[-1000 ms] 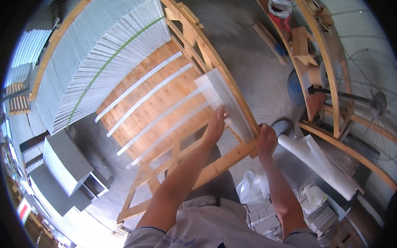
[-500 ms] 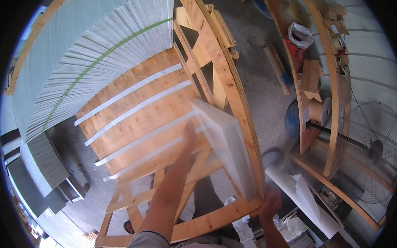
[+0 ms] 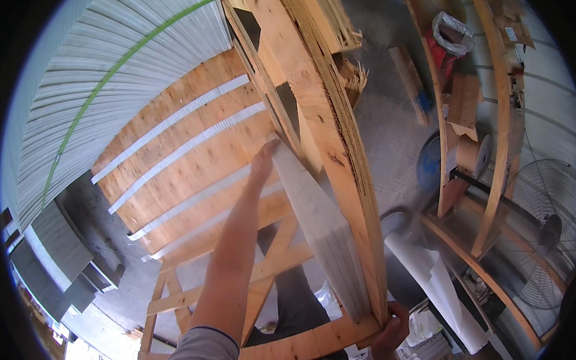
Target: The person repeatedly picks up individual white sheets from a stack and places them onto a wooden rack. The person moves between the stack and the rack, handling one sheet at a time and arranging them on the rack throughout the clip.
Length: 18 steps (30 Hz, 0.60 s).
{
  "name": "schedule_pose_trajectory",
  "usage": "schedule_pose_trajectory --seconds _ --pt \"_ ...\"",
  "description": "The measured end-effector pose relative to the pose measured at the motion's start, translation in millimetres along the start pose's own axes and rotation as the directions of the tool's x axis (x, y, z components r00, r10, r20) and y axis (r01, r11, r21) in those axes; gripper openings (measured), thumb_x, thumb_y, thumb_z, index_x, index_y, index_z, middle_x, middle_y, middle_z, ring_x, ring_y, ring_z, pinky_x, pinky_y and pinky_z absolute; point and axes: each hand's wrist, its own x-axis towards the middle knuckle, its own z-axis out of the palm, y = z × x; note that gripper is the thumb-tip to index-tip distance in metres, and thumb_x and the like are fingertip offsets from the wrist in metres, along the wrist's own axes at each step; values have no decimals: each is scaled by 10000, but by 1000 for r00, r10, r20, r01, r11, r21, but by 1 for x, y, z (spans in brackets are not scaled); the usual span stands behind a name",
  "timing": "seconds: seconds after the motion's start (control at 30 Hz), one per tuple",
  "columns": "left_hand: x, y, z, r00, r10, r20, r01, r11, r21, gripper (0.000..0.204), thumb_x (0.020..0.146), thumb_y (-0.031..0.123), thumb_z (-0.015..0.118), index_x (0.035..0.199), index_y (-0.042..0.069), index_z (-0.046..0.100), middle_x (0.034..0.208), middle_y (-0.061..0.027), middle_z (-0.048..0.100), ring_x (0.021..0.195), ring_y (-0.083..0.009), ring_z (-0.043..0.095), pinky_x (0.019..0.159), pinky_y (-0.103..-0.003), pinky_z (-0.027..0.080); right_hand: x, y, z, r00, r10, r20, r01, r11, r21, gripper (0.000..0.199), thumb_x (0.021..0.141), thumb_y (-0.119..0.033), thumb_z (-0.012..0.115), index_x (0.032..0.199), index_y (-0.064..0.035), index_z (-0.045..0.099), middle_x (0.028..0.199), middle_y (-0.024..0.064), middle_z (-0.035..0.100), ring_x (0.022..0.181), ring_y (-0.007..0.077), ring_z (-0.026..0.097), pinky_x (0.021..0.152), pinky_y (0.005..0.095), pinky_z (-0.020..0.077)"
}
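A thin stack of pale grey-white panels (image 3: 321, 235) stands on edge inside a wooden frame, close along its right-hand rail (image 3: 340, 150). My left hand (image 3: 262, 161) reaches over the frame and is closed on the stack's far end, its fingertips partly hidden. My right hand (image 3: 394, 326) is curled round the near right corner of the frame, beside the stack's near end. Left of the panels lies a plywood base (image 3: 182, 135) with several pale ribbed strips (image 3: 181, 157) across it.
A large row of white panels (image 3: 127, 60) with a green strap (image 3: 101, 91) stands at the far left. On the right are a wooden rack (image 3: 496, 124), a cable spool (image 3: 473, 155), a wire fan (image 3: 546, 221) and a white roll (image 3: 436, 290). Splintered plywood (image 3: 352, 74) juts beyond the rail.
My left hand has moved farther away, to the stack's far end. The stack has shifted closer along the right rail. My right hand stays at the near corner, and the view has shifted.
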Motion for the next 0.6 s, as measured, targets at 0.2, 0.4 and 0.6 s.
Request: schedule_pose_trajectory --seconds 0.2,0.4,0.6 --pt "15 -16 1 996 91 3 -91 996 -7 443 979 298 303 1203 115 638 1180 -136 654 1121 -282 604 990 -338 431 4 -7 -3 999 3 39 -3 1000 -9 479 998 -370 359 1001 48 593 936 141 585 883 241 567 805 360 445" --pt "11 -13 -1 997 72 13 -73 995 69 453 987 326 309 1217 90 621 1250 -171 608 1185 -305 552 1022 -363 388 2 -4 1 1000 2 -4 -2 1000 8 444 985 -353 383 973 28 610 926 157 609 852 281 580 773 387 459" --pt "-72 -29 13 903 -383 -193 393 919 16 608 961 522 371 1232 30 602 1244 -259 579 1236 -418 487 1037 -443 374 -2 1 1 999 -26 -23 27 999 20 404 997 -314 393 986 19 621 920 169 616 841 319 594 770 410 468"
